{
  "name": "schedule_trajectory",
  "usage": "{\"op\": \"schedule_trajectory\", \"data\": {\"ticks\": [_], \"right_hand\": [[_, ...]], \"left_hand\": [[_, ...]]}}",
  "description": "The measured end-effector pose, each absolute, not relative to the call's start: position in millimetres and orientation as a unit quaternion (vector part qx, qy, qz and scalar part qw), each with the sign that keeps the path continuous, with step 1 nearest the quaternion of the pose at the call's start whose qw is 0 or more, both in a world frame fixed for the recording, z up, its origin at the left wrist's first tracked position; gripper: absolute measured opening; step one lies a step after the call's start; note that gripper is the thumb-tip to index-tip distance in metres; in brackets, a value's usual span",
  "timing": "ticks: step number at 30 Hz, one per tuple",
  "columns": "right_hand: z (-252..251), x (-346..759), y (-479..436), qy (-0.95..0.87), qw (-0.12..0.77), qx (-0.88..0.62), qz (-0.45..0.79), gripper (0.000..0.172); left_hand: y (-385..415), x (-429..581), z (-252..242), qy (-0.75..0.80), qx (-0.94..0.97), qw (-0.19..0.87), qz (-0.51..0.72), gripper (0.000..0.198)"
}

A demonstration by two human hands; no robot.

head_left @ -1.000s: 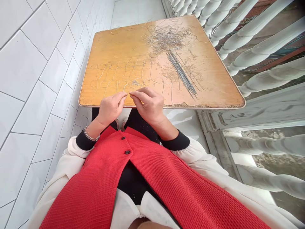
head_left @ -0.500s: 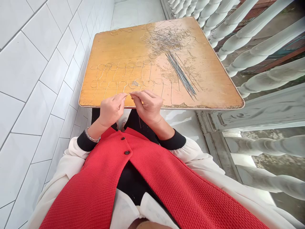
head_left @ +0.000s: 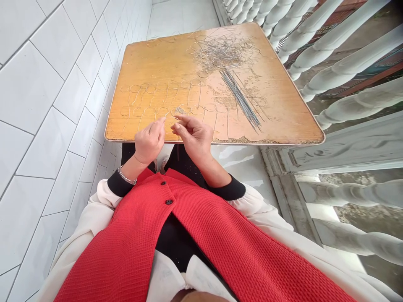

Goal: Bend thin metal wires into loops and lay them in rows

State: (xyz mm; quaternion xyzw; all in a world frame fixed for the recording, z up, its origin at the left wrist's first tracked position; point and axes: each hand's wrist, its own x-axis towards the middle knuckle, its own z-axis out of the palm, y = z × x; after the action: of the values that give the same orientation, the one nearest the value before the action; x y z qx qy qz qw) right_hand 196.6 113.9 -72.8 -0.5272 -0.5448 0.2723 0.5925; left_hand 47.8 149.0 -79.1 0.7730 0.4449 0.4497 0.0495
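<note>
My left hand [head_left: 149, 140] is closed in a pinch above the table's near edge; what its fingertips hold is too small to make out. Close by on the right, my right hand [head_left: 195, 136] pinches with thumb and curled fingers, its index finger stretched forward. A thin wire [head_left: 178, 152] hangs faintly below the right thumb, its upper part hidden by the fingers. Just beyond the fingertips lies a small heap of tiny metal bits [head_left: 179, 110]. Two rows of looped wires with straight tails [head_left: 171, 89] lie across the wooden table [head_left: 147, 63].
A tangled pile of wire [head_left: 222, 52] lies at the far right of the tabletop. Nearer sits a bundle of straight grey wires [head_left: 241, 100]. A white tiled wall [head_left: 63, 105] runs along the left, and a white balustrade [head_left: 340, 100] along the right.
My hands have drawn slightly apart at the fingertips. The right index finger has lifted off the thumb, and the hanging wire has shifted a little left and up.
</note>
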Motion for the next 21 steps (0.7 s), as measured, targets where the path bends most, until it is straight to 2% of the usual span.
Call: {"op": "schedule_trajectory", "data": {"ticks": [3,9,11,14,21], "right_hand": [[-69,201,108,-0.538,0.588,-0.538,0.275,0.042],[-61,204,110,-0.508,0.595,-0.552,0.29,0.042],[-60,202,110,-0.496,0.6,-0.545,0.312,0.044],[-58,200,109,-0.481,0.603,-0.539,0.338,0.047],[-66,197,110,-0.46,0.607,-0.51,0.4,0.039]], "left_hand": [[146,48,-74,0.446,0.751,0.127,0.471,0.03],[135,44,-49,0.437,0.642,0.444,0.447,0.013],[135,43,-43,0.431,0.596,0.518,0.437,0.007],[136,46,-44,0.428,0.547,0.562,0.449,0.004],[133,63,-62,0.431,0.519,0.555,0.487,0.009]]}}
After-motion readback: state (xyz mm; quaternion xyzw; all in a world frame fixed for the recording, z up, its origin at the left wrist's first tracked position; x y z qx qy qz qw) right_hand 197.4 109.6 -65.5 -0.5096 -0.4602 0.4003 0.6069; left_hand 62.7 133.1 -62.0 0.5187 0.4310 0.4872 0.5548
